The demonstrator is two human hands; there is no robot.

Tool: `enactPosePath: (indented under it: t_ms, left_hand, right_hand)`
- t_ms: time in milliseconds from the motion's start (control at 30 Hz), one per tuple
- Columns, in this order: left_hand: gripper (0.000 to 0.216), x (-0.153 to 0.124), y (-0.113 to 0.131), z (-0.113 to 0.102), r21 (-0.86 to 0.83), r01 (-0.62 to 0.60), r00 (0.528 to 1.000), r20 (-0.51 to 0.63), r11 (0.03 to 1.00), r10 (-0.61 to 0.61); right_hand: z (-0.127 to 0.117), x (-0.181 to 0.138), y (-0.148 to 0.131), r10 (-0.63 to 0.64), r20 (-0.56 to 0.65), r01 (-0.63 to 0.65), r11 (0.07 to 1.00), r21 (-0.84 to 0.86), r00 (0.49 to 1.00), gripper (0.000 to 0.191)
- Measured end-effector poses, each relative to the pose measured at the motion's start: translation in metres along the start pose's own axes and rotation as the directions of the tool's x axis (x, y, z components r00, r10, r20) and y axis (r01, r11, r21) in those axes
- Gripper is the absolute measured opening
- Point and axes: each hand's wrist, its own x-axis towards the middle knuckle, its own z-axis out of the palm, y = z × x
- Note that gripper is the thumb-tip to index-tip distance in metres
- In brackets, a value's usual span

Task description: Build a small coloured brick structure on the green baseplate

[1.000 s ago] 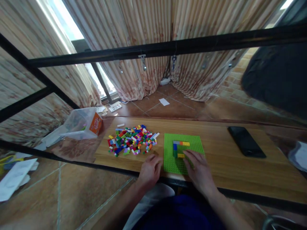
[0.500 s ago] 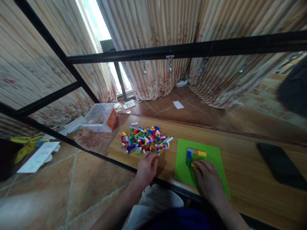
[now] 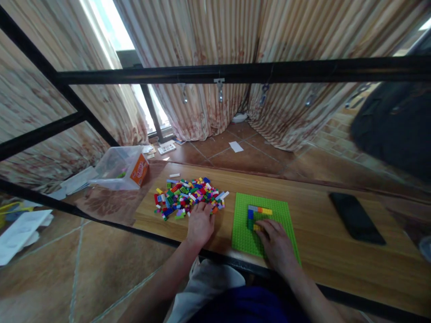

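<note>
A green baseplate (image 3: 242, 237) lies on the wooden table, bearing a C-shaped row of bricks in grey, orange, yellow, blue and green. My right hand (image 3: 278, 244) is over it, thumb and fingers closed on a yellow brick (image 3: 257, 227) at the near end of the row, beside the green brick (image 3: 250, 224). Part of that yellow brick is hidden by the fingers. My left hand (image 3: 200, 226) reaches into the near edge of a pile of loose toy bricks (image 3: 183, 193). Its fingers are stretched forward and slightly apart, touching the pile; no brick shows in them.
A black phone (image 3: 356, 218) lies on the table (image 3: 313, 233) at the right. Beyond the table's left end stands a clear plastic box (image 3: 116, 172) with an orange label. A black metal bar (image 3: 242, 72) crosses in front of the curtains. A single white brick (image 3: 174, 175) lies behind the pile.
My left hand has moved forward into the near edge of the pile, its fingers straightening. My right hand stays at the yellow brick. The whole view has shifted, so things appear further left.
</note>
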Motion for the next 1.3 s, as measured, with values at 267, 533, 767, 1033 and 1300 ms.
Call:
enactPosePath:
  t_ms: [267,533,767,1033,1300]
  left_hand:
    - [0.031,-0.004,-0.007,0.007,-0.055,-0.076,0.994,-0.087,0.996,0.071]
    - [0.033,-0.006,-0.013,0.012,-0.081,-0.153,0.972,-0.193,0.985,0.135]
    - [0.04,-0.032,-0.018,0.003,-0.149,-0.154,0.962,-0.246,0.977,0.114]
    - [0.039,-0.063,-0.043,-0.014,-0.169,-0.041,0.947,-0.321,0.985,-0.015]
    - [0.03,-0.067,-0.073,-0.021,-0.129,0.201,0.883,-0.405,0.971,-0.237]
  right_hand:
    - [-0.006,-0.035,-0.04,-0.014,-0.106,0.023,0.996,0.088,0.994,0.019]
    - [0.004,-0.057,-0.073,-0.16,-0.02,0.161,0.971,0.177,0.987,0.023]
    - [0.006,-0.064,-0.072,-0.121,0.023,0.116,0.982,0.149,0.992,0.022]
    - [0.012,-0.069,-0.065,-0.156,0.006,0.154,0.981,0.117,0.988,0.021]
    - [0.021,-0.072,-0.049,-0.269,-0.038,0.271,0.961,0.062,0.962,0.022]
